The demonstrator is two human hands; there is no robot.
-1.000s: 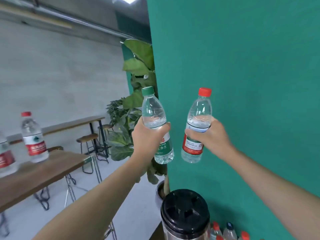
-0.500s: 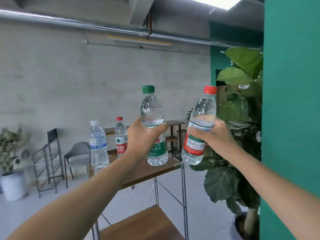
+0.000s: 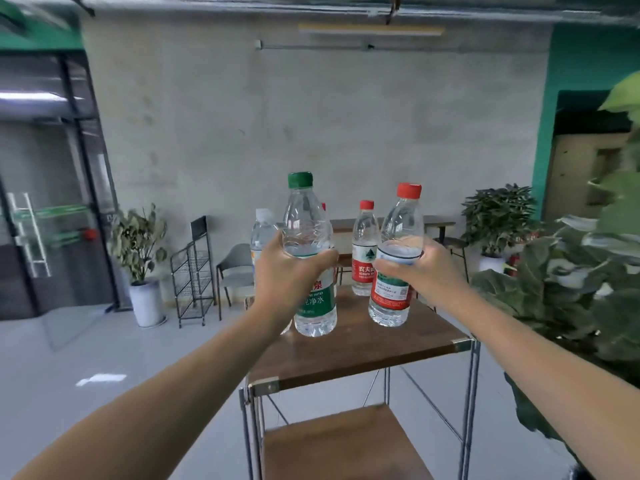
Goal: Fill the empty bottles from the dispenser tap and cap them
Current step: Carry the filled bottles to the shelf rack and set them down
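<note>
1. Above the wooden bench [image 3: 363, 344], two capped bottles are held up side by side, both upright.
2. Left hand [image 3: 285, 275]: fingers wrapped round the green-capped bottle [image 3: 310, 258] at its middle, water showing in the lower part.
3. Right hand [image 3: 420, 271]: fingers curled round the red-capped bottle [image 3: 398, 258] (red label below the grip).
4. Behind them on the bench stand another red-capped bottle [image 3: 364, 247] and a clear bottle [image 3: 261, 233], partly hidden by the left hand.
5. Leafy plant [image 3: 588, 271] off to the right; black wire rack [image 3: 192, 278] by the back wall.
</note>
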